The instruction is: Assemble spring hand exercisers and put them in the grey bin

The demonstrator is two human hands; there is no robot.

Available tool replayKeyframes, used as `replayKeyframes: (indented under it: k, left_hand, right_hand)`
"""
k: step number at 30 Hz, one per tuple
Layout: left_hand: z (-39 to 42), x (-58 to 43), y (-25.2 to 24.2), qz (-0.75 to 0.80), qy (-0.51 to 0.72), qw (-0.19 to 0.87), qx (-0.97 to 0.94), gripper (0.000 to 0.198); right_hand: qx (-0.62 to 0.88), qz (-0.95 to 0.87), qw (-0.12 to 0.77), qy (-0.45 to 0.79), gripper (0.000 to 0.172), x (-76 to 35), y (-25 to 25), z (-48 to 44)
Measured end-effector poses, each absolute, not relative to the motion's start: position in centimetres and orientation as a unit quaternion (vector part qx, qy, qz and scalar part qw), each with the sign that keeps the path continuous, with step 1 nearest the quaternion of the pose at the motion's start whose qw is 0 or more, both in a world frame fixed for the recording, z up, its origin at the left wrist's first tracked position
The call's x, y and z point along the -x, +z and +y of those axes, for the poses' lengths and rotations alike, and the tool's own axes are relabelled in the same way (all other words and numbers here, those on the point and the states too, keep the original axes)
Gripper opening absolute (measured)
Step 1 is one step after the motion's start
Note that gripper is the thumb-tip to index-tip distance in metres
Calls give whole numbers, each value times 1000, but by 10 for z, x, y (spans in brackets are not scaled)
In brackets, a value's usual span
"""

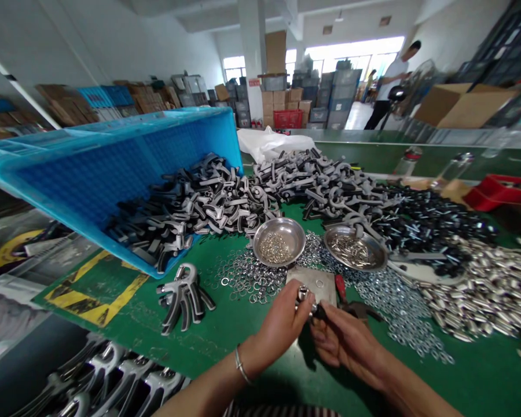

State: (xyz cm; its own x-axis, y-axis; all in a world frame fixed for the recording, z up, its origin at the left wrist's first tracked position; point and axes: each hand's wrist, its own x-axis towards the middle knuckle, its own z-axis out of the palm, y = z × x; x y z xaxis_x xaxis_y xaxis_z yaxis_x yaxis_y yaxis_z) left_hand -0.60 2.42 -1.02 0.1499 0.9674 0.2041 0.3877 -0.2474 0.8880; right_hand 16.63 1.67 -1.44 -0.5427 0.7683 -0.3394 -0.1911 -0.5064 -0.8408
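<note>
We pinch a small metal fitting (306, 300) between our two hands, above the green tabletop (481, 370). Our left hand (280, 327), with a thin bangle (242, 366) on its wrist, is clenched around the fitting's shiny end. Our right hand (342, 347) is curled closed on its dark end, though the fingers hide the exact grip.

Right behind the fitting, at 12 o'clock, lies a square steel plate (310, 286), with red-handled pliers (341, 288) just beside it at 1 o'clock. Two round steel bowls sit beyond: the left bowl (279, 242) at 11 o'clock holds tiny rings, and the right bowl (355, 248) at 1 o'clock holds small metal pins. Loose steel washers (399, 313) spread around both bowls.

At 10 o'clock, an assembled spring hand grip (186, 298) lies on the tabletop. Farther out in that direction, a tipped blue plastic crate (113, 168) spills black and grey handles (186, 202). More grey handles (316, 179) heap up at 12 o'clock, black parts with bolts (429, 226) at 2 o'clock, and silver tubes (481, 289) at 3 o'clock. Far off at 1 o'clock, a co-worker (393, 81) stands among stacked crates and cardboard boxes (464, 104).
</note>
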Motion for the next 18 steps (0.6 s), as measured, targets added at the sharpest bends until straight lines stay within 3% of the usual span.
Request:
replayKeyframes:
  k: [4, 8, 10, 15, 16, 18]
  left_hand:
    - [25, 16, -13, 437, 417, 341, -720, 22]
    - [25, 23, -17, 420, 374, 364, -742, 23]
    - [25, 25, -23, 448, 355, 394, -719, 26]
    - [22, 29, -35, 495, 387, 435, -645, 30]
    - [21, 29, -34, 494, 391, 434, -645, 30]
    - [19, 31, -29, 480, 391, 428, -658, 30]
  right_hand:
    - [403, -434, 286, 754, 43, -162, -17, 10]
    - [347, -373, 143, 849, 68, -163, -30, 10]
    - [375, -471, 114, 790, 75, -167, -34, 12]
    - [490, -763, 233, 350, 51, -170, -30, 15]
    - [484, -767, 244, 343, 50, -168, -29, 14]
    - [454, -717, 242, 470, 53, -160, -31, 10]
